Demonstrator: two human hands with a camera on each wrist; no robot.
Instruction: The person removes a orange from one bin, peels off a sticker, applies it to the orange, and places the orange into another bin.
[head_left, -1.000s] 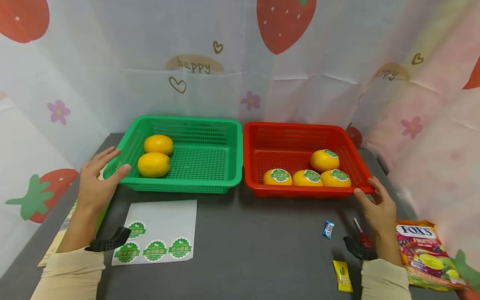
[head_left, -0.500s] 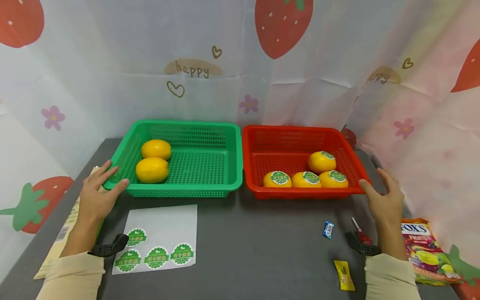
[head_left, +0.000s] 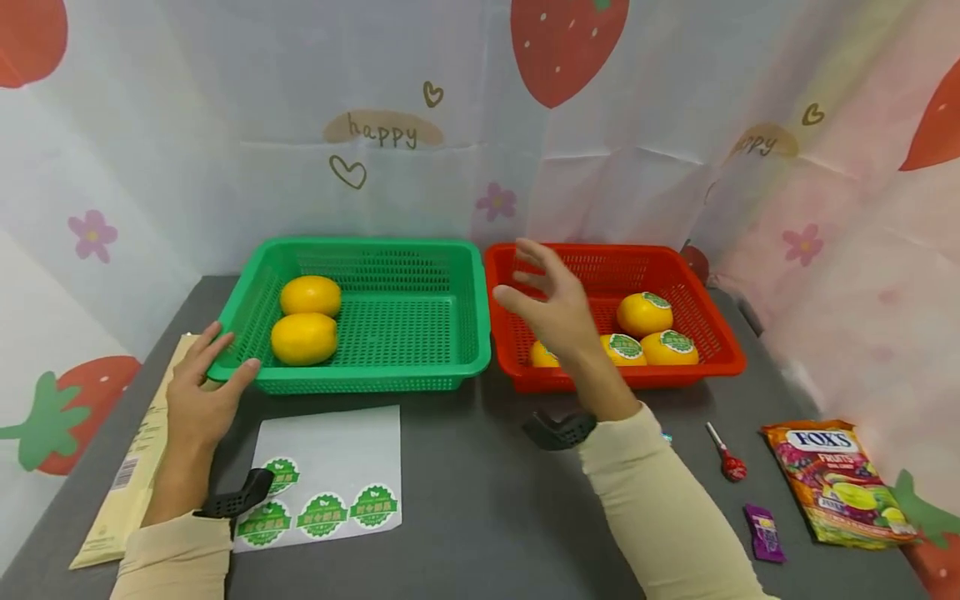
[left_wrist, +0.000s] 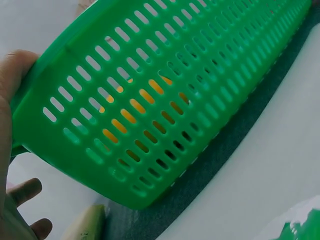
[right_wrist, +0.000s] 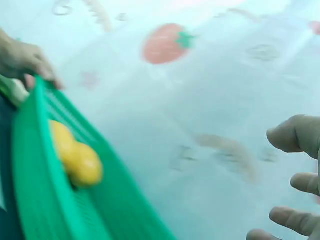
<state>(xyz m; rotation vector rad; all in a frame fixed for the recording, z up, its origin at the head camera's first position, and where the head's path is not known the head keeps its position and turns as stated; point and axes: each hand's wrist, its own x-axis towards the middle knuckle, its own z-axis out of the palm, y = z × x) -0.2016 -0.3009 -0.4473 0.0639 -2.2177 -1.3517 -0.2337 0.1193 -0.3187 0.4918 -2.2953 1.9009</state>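
Note:
At the left, two yellow oval fruits (head_left: pixel 303 339) lie in the green plastic basket (head_left: pixel 401 372). My left hand (head_left: pixel 201 392) touches that basket's front left corner, thumb at the rim, fingers apart. In the left wrist view, two fingertips (left_wrist: pixel 26 192) stand off the green wall. My right hand (head_left: pixel 555 304) is raised over the left part of the red basket (head_left: pixel 720 367), fingers spread and holding nothing. Several yellow fruits (head_left: pixel 645 313) with green round stickers sit in the red basket; my right hand and wrist partly cover some of them.
A white sheet (head_left: pixel 337 442) with several green stickers lies before the green basket. Left of it is a long beige packet (head_left: pixel 123 492). Right are a lollipop (head_left: pixel 729 458), a purple-wrapped candy (head_left: pixel 764 533) and a FOX'S candy bag (head_left: pixel 840 483). A printed curtain (head_left: pixel 300 75) stands behind.
My right hand has left the red basket's front right corner and swung left over that basket. The purple candy now shows, while my right sleeve covers the yellow one. My left hand stays at its corner.

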